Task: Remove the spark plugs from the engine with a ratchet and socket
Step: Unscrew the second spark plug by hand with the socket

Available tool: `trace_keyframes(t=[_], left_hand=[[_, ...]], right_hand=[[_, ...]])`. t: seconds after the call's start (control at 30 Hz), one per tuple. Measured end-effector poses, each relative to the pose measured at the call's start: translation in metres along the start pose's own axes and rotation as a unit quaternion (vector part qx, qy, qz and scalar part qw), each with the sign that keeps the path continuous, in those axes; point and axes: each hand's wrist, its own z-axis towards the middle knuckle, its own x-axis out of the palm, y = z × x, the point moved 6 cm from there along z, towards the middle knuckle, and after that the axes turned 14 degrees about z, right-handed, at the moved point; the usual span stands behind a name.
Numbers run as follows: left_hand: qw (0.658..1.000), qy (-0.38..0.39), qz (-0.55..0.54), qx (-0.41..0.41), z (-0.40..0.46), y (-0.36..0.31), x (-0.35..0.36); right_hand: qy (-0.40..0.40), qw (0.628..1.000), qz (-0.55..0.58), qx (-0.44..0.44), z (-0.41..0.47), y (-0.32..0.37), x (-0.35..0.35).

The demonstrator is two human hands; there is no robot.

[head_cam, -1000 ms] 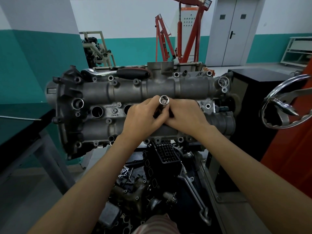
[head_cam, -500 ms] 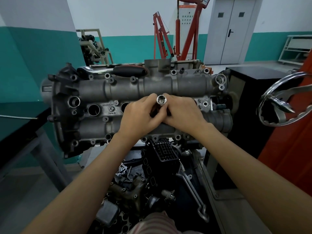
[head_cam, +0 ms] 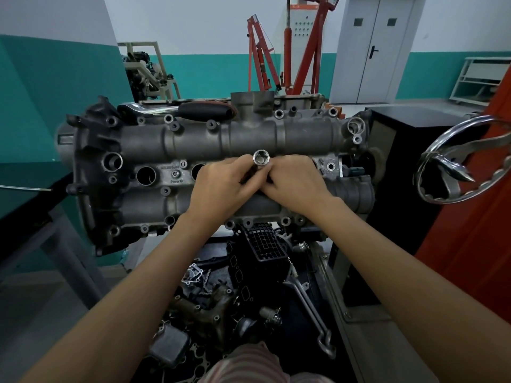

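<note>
Ratchet [head_cam: 177, 108] lies along the engine [head_cam: 154, 161] top edge at upper left; at frame centre, left hand [head_cam: 221, 186] and right hand [head_cam: 297, 186] meet, fingers curled round the upright socket [head_cam: 260, 158], open end up.

The engine [head_cam: 193, 172] carries a ratchet [head_cam: 177, 108] along its far edge.

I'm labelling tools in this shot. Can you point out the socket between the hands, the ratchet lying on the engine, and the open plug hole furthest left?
socket [head_cam: 260, 157]: head view, on its open end.
ratchet [head_cam: 204, 110]: head view, on its black handle.
plug hole [head_cam: 146, 175]: head view, on its dark opening.
</note>
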Motion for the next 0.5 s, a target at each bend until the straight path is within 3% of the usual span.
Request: trace_keyframes(t=[0.5], left_hand=[[1.0, -0.006, -0.017, -0.017, 0.0001, 0.0043, 0.0002]], right_hand=[[-0.004, 1.0, 0.006, 0.022, 0.0, -0.002, 0.0009]])
